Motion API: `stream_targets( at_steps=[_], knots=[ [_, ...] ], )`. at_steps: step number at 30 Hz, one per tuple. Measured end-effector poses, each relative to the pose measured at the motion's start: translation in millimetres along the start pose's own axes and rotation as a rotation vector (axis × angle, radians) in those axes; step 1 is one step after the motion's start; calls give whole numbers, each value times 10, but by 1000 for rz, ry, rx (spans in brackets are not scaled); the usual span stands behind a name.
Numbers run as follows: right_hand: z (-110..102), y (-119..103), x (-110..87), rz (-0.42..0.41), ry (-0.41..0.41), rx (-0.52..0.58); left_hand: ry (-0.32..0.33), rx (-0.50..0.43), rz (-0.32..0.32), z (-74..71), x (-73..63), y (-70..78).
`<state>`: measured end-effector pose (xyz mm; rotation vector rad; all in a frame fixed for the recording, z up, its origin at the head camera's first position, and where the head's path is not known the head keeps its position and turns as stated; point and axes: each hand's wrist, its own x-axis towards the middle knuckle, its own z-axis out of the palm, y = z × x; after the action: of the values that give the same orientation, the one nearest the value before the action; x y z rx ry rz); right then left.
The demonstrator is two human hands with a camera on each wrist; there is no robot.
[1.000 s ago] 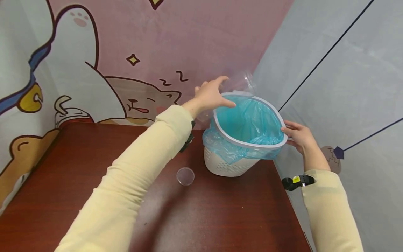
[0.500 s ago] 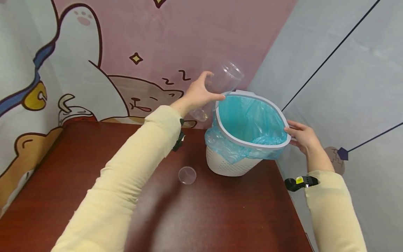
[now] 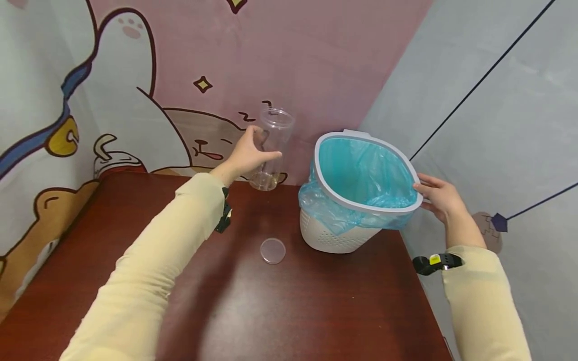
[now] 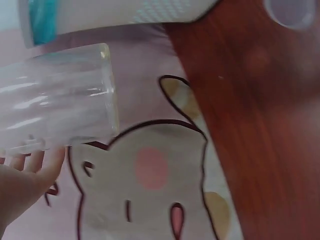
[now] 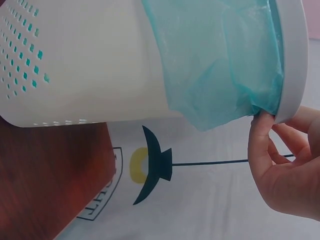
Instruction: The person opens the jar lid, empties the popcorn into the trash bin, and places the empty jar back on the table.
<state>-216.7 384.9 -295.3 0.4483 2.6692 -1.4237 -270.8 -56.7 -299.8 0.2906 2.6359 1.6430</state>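
Note:
My left hand (image 3: 246, 155) grips a clear plastic jar (image 3: 276, 133) round its side, near the back wall. The jar stands nearly upright with its mouth up, and its bottom has a yellowish tint. In the left wrist view the jar (image 4: 60, 100) lies across the left side, fingers (image 4: 47, 167) against it. My right hand (image 3: 440, 198) pinches the right side of the rim of a white trash bin (image 3: 334, 240). A blue trash bag (image 3: 352, 170) lines the bin and folds over its outside. The right wrist view shows thumb and fingers (image 5: 262, 135) at the rim (image 5: 295, 60).
A round clear lid (image 3: 273, 250) lies on the dark red wooden table (image 3: 316, 311), left of the bin. A cartoon-printed cloth (image 3: 316, 50) hangs behind the table, and a grey cloth (image 3: 506, 125) on the right. The bin stands near the table's right edge.
My left hand has carried the jar leftward and down, away from above the bin's left rim, and the jar has turned from tilted to nearly upright. My right hand keeps its hold on the rim.

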Motion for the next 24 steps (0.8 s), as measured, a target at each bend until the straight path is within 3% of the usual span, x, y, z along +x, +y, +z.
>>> stream_targets(
  at_steps=[8, 24],
  knots=[
    [-6, 2, -4, 0, -6, 19, 4, 18, -22, 3, -146, -413],
    [-17, 10, 14, 10, -11, 55, -65, 0, -88, 92, -344, -1037]
  ],
)
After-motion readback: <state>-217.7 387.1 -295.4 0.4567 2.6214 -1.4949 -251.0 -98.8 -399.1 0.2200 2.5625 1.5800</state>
